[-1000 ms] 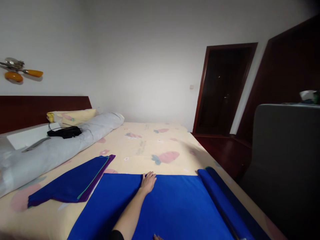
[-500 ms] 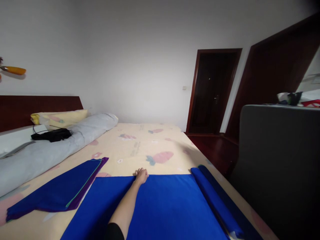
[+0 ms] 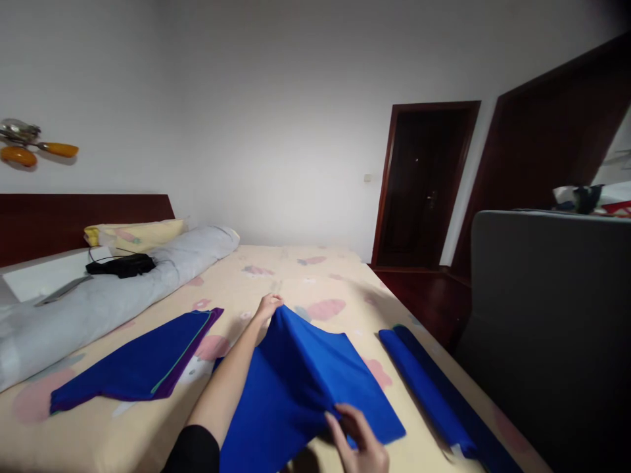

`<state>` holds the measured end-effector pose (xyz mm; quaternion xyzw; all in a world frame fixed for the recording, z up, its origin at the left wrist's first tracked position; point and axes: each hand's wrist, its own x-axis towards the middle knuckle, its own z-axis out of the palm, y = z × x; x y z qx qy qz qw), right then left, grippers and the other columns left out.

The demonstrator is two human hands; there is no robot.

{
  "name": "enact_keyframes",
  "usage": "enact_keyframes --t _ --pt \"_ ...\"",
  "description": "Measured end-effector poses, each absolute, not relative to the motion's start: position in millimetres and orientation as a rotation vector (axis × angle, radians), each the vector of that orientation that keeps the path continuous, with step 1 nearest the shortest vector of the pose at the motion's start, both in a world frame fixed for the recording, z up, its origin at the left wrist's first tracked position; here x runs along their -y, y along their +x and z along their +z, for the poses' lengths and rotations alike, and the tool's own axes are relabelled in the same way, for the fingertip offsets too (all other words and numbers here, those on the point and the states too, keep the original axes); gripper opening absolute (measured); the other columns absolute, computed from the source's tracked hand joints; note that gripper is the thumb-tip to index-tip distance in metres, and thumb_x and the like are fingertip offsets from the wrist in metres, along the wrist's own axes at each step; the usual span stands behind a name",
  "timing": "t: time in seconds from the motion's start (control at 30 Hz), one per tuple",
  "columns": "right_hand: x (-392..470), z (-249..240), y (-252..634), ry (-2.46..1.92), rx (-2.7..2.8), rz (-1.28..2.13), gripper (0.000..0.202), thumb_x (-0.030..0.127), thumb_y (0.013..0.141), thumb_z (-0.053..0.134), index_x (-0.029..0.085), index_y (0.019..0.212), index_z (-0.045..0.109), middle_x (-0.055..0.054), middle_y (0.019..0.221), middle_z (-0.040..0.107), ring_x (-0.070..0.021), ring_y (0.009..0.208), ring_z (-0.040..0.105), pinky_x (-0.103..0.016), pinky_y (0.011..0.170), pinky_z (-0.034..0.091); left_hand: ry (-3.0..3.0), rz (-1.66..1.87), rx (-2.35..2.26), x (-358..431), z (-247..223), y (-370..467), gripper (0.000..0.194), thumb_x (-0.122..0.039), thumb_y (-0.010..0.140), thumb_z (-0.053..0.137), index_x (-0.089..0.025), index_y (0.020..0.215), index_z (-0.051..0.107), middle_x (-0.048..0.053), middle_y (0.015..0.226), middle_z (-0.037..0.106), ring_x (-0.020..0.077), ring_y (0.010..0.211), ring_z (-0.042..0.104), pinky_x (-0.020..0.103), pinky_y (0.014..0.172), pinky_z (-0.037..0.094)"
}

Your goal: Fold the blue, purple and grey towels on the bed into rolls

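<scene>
A blue cloth [image 3: 296, 387] is partly lifted off the bed, with a steep fold running down its middle. At its far edge my left hand [image 3: 270, 306] pinches the fabric and holds it raised. Near the bottom of the view my right hand [image 3: 359, 439] grips the near part of the cloth between thumb and fingers. To the left lies a folded blue piece [image 3: 133, 358] with purple and green edging. A rolled blue cloth [image 3: 426, 394] rests along the bed's right side.
The bed has a cream patterned sheet [image 3: 296, 266]. A long grey bolster [image 3: 162, 269] with a black item [image 3: 121, 265] on it lies at the left, before a yellow pillow [image 3: 142, 233]. A dark grey panel [image 3: 547, 328] stands at the right.
My left hand has raised the cloth's far edge, which lay flat before. My right hand has come into view holding the near part. The cloth has drawn away from the roll.
</scene>
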<state>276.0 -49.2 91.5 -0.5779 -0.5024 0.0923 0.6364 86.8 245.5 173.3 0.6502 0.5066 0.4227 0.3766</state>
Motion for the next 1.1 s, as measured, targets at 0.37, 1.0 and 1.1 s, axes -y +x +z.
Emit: enact_keyframes --t 0.37,1.0,1.1 --pt "-42 227 365 -1.014 1.146 0.465 0.046 0.057 0.072 0.069 0.015 0.090 0.073 -0.011 0.090 0.075 -0.0242 0.083 0.069 -0.039 0.079 0.056 1.455 1.284 -0.910 -186 264 13 0.047 -0.048 0.060 0.082 -0.012 0.087 0.069 0.005 0.076 0.070 0.0140 0.067 0.063 0.026 0.066 0.046" --pt "-108 282 395 -0.992 1.341 0.509 0.058 0.063 0.059 0.075 0.012 0.087 0.074 -0.011 0.080 0.075 -0.0238 0.073 0.070 -0.039 0.070 0.058 1.549 1.391 -0.977 -149 302 -7 0.042 -0.045 0.054 0.086 -0.013 0.078 0.073 0.005 0.074 0.072 0.0175 0.072 0.064 0.031 0.073 0.049" --pt "-111 287 395 -1.003 1.347 0.480 0.057 0.065 0.061 0.072 0.012 0.082 0.073 -0.010 0.075 0.074 -0.0222 0.066 0.068 -0.038 0.066 0.057 1.548 1.435 -0.989 -148 304 -8 0.041 -0.042 0.054 0.086 -0.013 0.080 0.073 0.005 0.075 0.072 0.0166 0.071 0.063 0.030 0.071 0.049"
